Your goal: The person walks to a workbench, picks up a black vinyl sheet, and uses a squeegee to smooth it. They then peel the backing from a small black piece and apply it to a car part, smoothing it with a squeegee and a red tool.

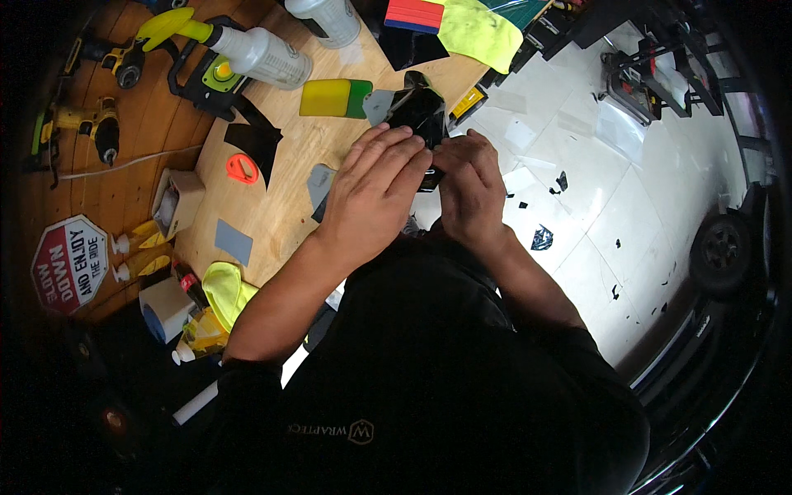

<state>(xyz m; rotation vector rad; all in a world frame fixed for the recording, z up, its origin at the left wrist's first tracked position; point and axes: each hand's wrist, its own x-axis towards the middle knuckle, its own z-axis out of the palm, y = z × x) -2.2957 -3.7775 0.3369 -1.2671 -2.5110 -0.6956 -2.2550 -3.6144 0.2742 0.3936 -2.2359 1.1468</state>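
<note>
A glossy black curved part [422,111] lies at the near edge of the wooden table, and both my hands are on it. My left hand [375,175] rests over its near left side, fingers close together and pressed down. On the right, my right hand [472,183] has its fingers curled in at the part's near edge, a pinch whose fingertips are partly hidden. A grey plastic card [378,107] touches the part's left side. Another grey card [319,183] lies beside my left wrist. Further left is a yellow and green squeegee [334,99].
On the wooden table [280,210] lie a red ring-shaped tool [242,168], black film scraps [254,150] and a grey card [233,242]. A spray bottle [266,59], red-blue squeegee [412,15] and yellow cloth [480,35] are farther back. Black scraps [541,238] litter the right floor.
</note>
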